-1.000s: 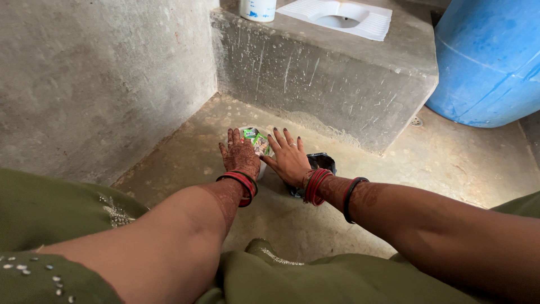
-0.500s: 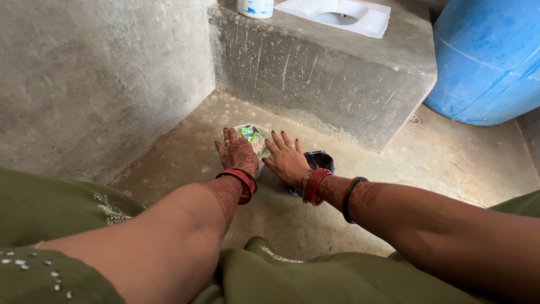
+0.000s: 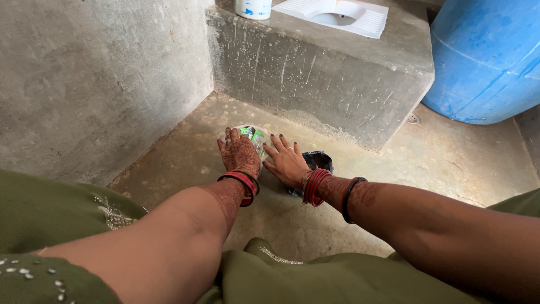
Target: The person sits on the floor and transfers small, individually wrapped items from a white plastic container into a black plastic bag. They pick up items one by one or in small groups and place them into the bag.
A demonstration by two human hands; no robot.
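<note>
A small white round container [image 3: 256, 137] with green and white sachets in it sits on the concrete floor near the corner. My left hand [image 3: 240, 153], patterned with henna, lies flat over the container's left side with its fingers together. My right hand [image 3: 288, 163] rests on the floor with fingers spread, its fingertips against the container's right side. Neither hand has a closed grip. Both wrists carry red and black bangles. A crumpled black plastic bag [image 3: 318, 159] lies on the floor just behind my right wrist.
A raised concrete step [image 3: 315, 73] holds a white squat toilet pan [image 3: 337, 14] and a white container [image 3: 253, 8]. A big blue barrel [image 3: 489, 56] stands at the right, a floor drain [image 3: 413, 119] beside it. A rough wall [image 3: 95, 79] is at the left.
Both hands have stayed at the white container, shifting slightly. My right fingers have drawn a little closer to the container.
</note>
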